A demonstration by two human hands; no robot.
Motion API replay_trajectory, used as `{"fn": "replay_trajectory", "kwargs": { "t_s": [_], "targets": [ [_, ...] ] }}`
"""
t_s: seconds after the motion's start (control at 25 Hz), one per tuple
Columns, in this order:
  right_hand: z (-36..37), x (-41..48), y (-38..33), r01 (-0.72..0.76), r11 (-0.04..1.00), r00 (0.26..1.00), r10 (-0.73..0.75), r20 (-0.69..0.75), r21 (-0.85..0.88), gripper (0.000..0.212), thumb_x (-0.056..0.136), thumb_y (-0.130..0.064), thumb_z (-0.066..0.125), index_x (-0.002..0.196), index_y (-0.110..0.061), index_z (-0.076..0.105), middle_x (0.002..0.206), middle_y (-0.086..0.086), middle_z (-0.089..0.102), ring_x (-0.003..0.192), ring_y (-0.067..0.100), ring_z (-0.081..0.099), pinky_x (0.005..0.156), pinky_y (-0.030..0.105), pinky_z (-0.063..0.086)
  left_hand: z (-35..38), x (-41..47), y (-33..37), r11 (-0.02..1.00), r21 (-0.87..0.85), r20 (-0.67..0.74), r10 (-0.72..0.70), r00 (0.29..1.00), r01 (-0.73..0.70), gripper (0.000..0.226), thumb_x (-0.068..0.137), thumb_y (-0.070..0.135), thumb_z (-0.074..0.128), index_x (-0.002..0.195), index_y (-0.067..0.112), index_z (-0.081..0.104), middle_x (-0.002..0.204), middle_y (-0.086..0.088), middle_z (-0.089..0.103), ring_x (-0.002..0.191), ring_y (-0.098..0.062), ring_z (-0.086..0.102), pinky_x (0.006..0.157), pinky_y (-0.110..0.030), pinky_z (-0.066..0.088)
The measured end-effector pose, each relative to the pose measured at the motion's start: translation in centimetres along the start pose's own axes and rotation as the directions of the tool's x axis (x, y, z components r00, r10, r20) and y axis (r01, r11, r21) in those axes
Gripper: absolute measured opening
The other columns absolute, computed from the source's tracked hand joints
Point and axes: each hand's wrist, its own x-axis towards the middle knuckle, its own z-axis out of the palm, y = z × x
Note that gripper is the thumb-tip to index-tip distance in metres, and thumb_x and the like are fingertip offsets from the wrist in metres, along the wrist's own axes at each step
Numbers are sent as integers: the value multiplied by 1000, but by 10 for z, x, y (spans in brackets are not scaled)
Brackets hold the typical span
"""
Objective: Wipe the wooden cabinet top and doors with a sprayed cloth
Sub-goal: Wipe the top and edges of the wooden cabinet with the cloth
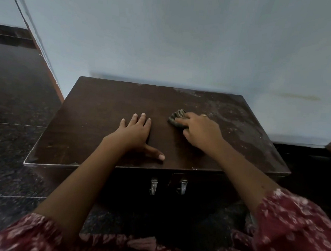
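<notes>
A low dark wooden cabinet (96,109) stands against a pale wall. Its top is dusty and speckled at the right and back, darker at the left. My left hand (136,132) lies flat on the middle of the top, fingers straight and thumb spread toward the front edge. My right hand (200,130) grips a small crumpled dark cloth (175,117) and presses it on the top, just right of centre. The cabinet doors (130,183) face me below the front edge, in shadow, with two metal handles (153,185) near their meeting line.
A dark speckled stone floor (17,89) spreads to the left and in front of the cabinet. A pale wall (185,39) rises right behind it, with a brown skirting strip (53,79) at the left. My red patterned sleeves (294,226) fill the bottom of the view.
</notes>
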Motion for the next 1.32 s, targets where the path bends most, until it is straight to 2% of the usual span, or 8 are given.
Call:
{"fn": "replay_trajectory", "kwargs": {
  "t_s": [0.32, 0.4, 0.48, 0.56, 0.64, 0.72, 0.92, 1.32],
  "targets": [
    [2, -102, 10, 139, 990, 990, -138, 20, -29, 49, 94, -26, 41, 138, -46, 35, 152, -10, 34, 128, 30, 43, 92, 37, 46, 2, 1, 26, 980, -15, 16, 197, 980, -197, 125, 64, 69, 64, 150, 15, -9, 160, -2, -16, 146, -14, -19, 119, -42, -10],
    [5, -118, 18, 183, 982, 983, -182, 25, -45, 47, 90, -24, 46, 133, -44, 45, 146, -7, 45, 118, 35, 53, 84, 39, 50, 6, 2, 28, 978, 0, 2, 210, 978, -210, 126, 63, 70, 63, 150, 15, -9, 160, -2, -15, 146, -14, -19, 119, -42, -10],
    [8, -125, 26, 170, 983, 985, -170, -6, -64, 45, 78, -24, 53, 119, -42, 60, 127, -5, 64, 94, 36, 66, 67, 38, 56, 7, 4, 28, 980, -5, -2, 199, 980, -199, 126, 62, 73, 61, 150, 16, -9, 160, -1, -16, 146, -13, -18, 119, -42, -10],
    [8, -121, 32, 166, 981, 984, -171, -42, -101, 45, 80, -24, 52, 119, -44, 60, 127, -8, 64, 95, 35, 66, 68, 37, 56, 6, 4, 27, 984, -25, -10, 174, 985, -174, 126, 63, 73, 60, 150, 16, -10, 160, -1, -16, 146, -13, -17, 120, -42, -9],
    [4, -105, 33, 154, 985, 988, -155, -10, -75, 46, 92, -24, 44, 133, -46, 43, 146, -10, 44, 120, 33, 50, 86, 36, 48, 4, 4, 27, 989, -36, -30, 144, 989, -145, 124, 64, 73, 59, 150, 16, -10, 160, -1, -15, 147, -13, -16, 120, -41, -8],
    [0, -85, 33, 119, 990, 993, -120, -1, -79, 47, 95, -27, 39, 138, -47, 35, 152, -12, 34, 127, 29, 42, 91, 34, 43, 4, 6, 27, 992, -29, -61, 118, 991, -120, 123, 65, 73, 58, 150, 15, -8, 160, -1, -13, 148, -14, -13, 121, -41, -6],
    [-1, -5, 35, 90, 990, 995, -93, -30, -104, 44, 95, -26, 39, 135, -44, 41, 147, -7, 41, 125, 31, 45, 86, 37, 47, 3, 17, 27, 993, 32, -149, 116, 982, -113, 120, 62, 76, 57, 151, 17, 2, 161, -1, -3, 149, -15, -3, 121, -40, -1],
    [-4, 156, 44, -108, 988, 990, 117, -82, 109, 35, 94, -26, 47, 126, -35, 57, 133, 9, 57, 122, 33, 50, 97, 42, 42, 2, 26, 29, 989, 67, -98, 136, 986, -129, 126, 62, 75, 58, 151, 12, -5, 160, -7, -11, 149, -20, -7, 120, -37, 3]
  ]
}}
